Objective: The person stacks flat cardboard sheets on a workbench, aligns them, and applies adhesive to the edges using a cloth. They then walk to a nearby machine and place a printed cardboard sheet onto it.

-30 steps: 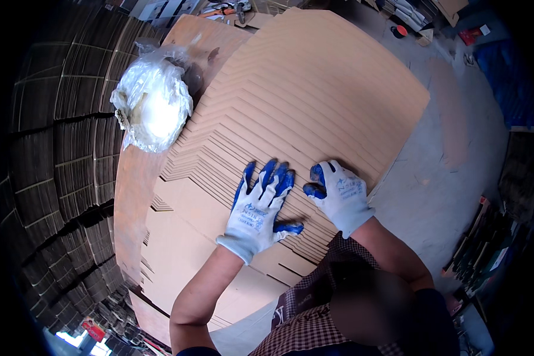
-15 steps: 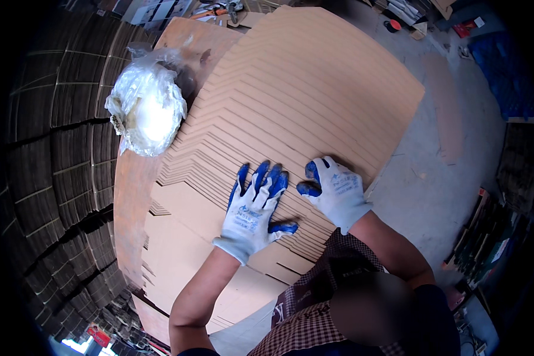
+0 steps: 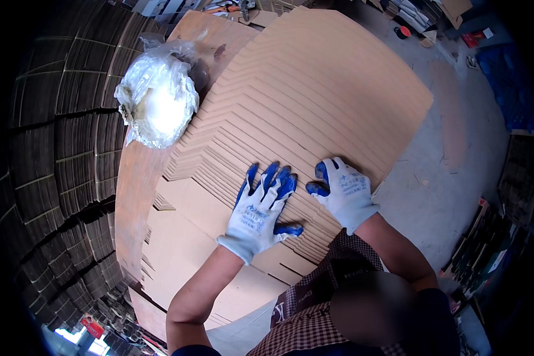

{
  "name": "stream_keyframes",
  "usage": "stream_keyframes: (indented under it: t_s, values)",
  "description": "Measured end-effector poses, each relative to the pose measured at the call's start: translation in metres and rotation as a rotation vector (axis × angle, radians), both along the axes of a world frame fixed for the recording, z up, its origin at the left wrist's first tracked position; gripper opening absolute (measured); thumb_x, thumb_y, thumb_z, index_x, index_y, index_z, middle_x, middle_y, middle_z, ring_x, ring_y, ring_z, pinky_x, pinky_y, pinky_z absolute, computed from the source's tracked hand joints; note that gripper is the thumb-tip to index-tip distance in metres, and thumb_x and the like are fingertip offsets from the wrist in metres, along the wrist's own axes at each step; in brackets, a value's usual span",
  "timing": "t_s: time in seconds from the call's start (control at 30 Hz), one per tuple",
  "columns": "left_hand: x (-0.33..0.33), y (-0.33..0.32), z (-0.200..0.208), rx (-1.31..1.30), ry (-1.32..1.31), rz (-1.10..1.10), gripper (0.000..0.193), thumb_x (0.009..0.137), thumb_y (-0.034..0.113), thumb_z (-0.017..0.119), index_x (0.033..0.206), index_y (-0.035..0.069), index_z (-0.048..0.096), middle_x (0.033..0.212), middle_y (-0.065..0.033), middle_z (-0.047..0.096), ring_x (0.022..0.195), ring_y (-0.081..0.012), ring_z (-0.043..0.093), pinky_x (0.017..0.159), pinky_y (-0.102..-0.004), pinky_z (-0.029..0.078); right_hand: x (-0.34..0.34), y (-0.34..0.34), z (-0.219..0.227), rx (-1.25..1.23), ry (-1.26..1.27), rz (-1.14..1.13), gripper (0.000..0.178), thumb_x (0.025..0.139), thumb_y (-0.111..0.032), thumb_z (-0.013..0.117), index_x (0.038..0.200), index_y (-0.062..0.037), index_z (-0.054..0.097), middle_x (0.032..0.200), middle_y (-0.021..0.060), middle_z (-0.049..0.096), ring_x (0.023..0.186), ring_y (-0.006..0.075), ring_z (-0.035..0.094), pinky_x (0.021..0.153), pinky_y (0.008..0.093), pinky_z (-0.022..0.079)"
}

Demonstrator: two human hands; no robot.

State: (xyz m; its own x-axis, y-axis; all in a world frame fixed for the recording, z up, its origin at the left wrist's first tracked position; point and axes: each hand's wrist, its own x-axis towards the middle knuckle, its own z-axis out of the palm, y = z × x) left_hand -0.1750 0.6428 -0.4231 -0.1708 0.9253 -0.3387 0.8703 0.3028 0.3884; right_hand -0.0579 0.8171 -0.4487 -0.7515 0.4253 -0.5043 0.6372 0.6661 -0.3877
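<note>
A large fanned stack of flat brown cardboard sheets (image 3: 314, 89) spreads out before me, its edges overlapping like steps. My left hand (image 3: 260, 210), in a white glove with blue-coated fingers, lies on the lower middle of the stack, fingers extended and thumb out to the right. In a matching glove, my right hand (image 3: 346, 190) rests near the stack's right edge. Its fingers curl down against the sheets, with thumb and index finger pointing left. The remaining fingertips are hidden, so anything inside them cannot be seen.
A crumpled clear plastic bag (image 3: 160, 98) sits left of the stack on a worn wooden board (image 3: 137, 196). Tied bundles of cardboard (image 3: 77, 148) rise along the left. Tools (image 3: 234, 8) lie beyond the board; a blue plastic piece (image 3: 507, 83) is at far right.
The whole view has shifted slightly, so the stack and bag appear farther right. Both hands keep nearly the same places on the cardboard.
</note>
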Motion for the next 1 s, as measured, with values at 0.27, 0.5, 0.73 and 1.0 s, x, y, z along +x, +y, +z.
stream_keyframes:
  t_s: [0.27,0.5,0.73,1.0]
  values:
    - [0.003,-0.011,-0.005,0.006,0.003,0.001,0.100,0.079,0.073,0.059,0.152,0.008,0.039,0.159,-0.0138,0.033,0.150,-0.0300,0.023,0.125,-0.0542,0.007,-0.002,0.005,-0.001,-0.063,-0.101,0.032,0.044,0.088,-0.044,0.071,0.116,-0.0125,0.056,0.116,0.0120,0.061,0.106,0.0297,0.065,0.086,0.0455,0.053]
    - [0.006,-0.020,-0.005,-0.018,0.026,-0.017,0.099,0.081,0.074,0.057,0.154,0.011,0.035,0.160,-0.0135,0.030,0.151,-0.0309,0.022,0.125,-0.0549,0.006,-0.002,0.006,0.000,-0.060,-0.052,-0.004,0.044,0.084,-0.042,0.075,0.110,-0.0110,0.059,0.110,0.0089,0.065,0.101,0.0314,0.066,0.085,0.0424,0.053]
    - [0.010,-0.014,0.005,-0.026,0.043,0.021,0.097,0.080,0.073,0.058,0.151,0.009,0.040,0.159,-0.0156,0.032,0.150,-0.0321,0.024,0.124,-0.0550,0.007,-0.001,0.007,-0.003,-0.091,-0.028,-0.013,0.045,0.084,-0.039,0.076,0.112,-0.0091,0.057,0.112,0.0113,0.064,0.101,0.0334,0.066,0.086,0.0433,0.053]
    - [0.014,0.006,-0.017,0.154,-0.056,0.048,0.100,0.077,0.070,0.064,0.150,0.007,0.040,0.157,-0.0140,0.035,0.148,-0.0328,0.029,0.124,-0.0561,0.011,-0.002,0.008,0.001,-0.118,-0.034,-0.013,0.037,0.087,-0.036,0.072,0.113,-0.0133,0.057,0.115,0.0089,0.063,0.103,0.0314,0.066,0.084,0.0476,0.052]
